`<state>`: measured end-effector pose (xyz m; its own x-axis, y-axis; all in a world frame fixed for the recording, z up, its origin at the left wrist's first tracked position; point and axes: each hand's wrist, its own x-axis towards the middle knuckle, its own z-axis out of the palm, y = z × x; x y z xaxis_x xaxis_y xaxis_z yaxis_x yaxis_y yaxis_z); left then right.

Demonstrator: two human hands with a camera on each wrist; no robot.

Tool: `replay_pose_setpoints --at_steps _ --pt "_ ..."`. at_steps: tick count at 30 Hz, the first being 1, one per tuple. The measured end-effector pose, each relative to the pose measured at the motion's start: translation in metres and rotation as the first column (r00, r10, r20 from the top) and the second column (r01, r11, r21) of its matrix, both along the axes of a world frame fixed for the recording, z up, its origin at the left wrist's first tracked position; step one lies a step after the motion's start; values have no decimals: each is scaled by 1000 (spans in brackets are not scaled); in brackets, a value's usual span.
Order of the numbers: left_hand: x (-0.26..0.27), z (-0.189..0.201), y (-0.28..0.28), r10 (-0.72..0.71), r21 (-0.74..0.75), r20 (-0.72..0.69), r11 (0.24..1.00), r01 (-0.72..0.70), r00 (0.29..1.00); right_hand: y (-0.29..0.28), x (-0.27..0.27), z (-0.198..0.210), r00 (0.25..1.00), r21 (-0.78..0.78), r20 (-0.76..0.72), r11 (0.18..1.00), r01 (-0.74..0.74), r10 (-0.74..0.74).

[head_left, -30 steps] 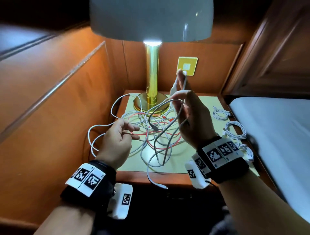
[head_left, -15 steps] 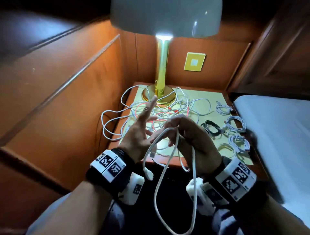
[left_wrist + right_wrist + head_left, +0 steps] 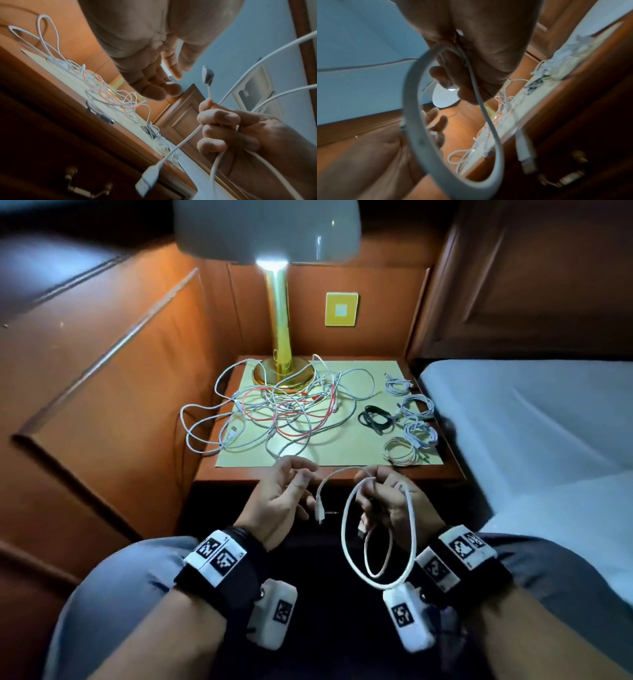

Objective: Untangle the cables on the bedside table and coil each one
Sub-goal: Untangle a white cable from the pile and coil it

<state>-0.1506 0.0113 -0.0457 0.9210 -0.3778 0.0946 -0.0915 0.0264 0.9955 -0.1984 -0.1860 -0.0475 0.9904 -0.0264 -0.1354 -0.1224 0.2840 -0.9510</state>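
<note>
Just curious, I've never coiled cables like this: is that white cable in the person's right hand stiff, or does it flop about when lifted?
Probably floppy: below the right hand the white cable hangs in slack loops. Its free plug end droops downward, so it likely swings when moved. It looks light, since a few curled fingers seem enough of a grip.

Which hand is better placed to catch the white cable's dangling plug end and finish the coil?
Probably the left hand: open and beside the plug; the right hand already grips the white cable loops.
</note>
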Motion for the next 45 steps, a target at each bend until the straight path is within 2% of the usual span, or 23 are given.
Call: replay_pose_setpoints --at_steps 3,7,10,13,18,21,23,26,27,28,29,31,33,35,36,38,40,41,43,44,45 --pt "-14 -3 -6 -19 -4 -56 1000 19 998 1 -11 -20 996 -163 -48 984 72 -81" --pt "-24 -10 -9 -123 237 20 965 115 992 4 -16 -28 994 -391 21 914 105 -106" --pt "-22 -12 -11 -180 354 69 924 145 981 -2 -9 -30 993 -590 102 800 109 -60" --pt "-13 -9 -10 -76 352 141 936 21 987 -14 0 -39 998 -740 55 671 38 5" --pt "11 -3 1 110 350 112 926 -143 988 -25 3 -38 972 -699 -163 675 -234 168" --pt "21 3 9 108 362 66 924 -125 992 -31 8 -26 966 -775 -196 577 -259 170" --pt "23 2 13 36 487 93 870 -77 995 -32 11 -18 978 -830 -133 521 -198 160" --pt "16 -8 15 -56 781 171 616 -101 984 -27 10 -9 982 -824 -59 546 -149 179" --pt "14 -10 11 -81 783 217 610 -124 973 -24 8 -10 981 -804 -35 578 -141 191" --pt "12 -10 6 -100 747 255 652 -130 962 -21 8 -10 979 -766 -5 629 -134 203" --pt "9 -9 0 -131 682 250 727 -79 959 -17 7 -11 978 -715 29 688 -126 209" --pt "7 -7 -11 -219 532 78 834 146 973 -13 6 -14 978 -612 88 785 -98 191" --pt "6 -7 -17 -261 420 -50 870 257 964 -13 6 -13 973 -555 139 828 -78 185" --pt "10 -6 -16 -181 355 -34 917 181 983 -20 8 -10 967 -571 138 815 -99 214" --pt "15 -5 -12 -87 286 -35 954 93 996 -28 10 -7 966 -603 120 790 -112 228" --pt "27 5 -4 128 32 -106 992 -125 986 -48 16 -2 971 -671 81 733 -113 224" --pt "41 16 9 283 -189 -178 930 -315 943 -68 19 5 984 -708 72 703 -65 164" --pt "46 20 14 338 -231 -177 899 -373 924 -75 19 9 988 -704 75 709 -41 132" --pt "50 19 24 416 -203 -160 874 -442 895 -82 19 12 995 -654 67 756 -13 75" --pt "52 15 27 444 -102 -101 886 -453 890 -83 19 13 996 -634 65 773 -5 59" --pt "53 9 29 443 71 10 894 -443 896 -82 18 12 996 -626 68 780 -1 56"
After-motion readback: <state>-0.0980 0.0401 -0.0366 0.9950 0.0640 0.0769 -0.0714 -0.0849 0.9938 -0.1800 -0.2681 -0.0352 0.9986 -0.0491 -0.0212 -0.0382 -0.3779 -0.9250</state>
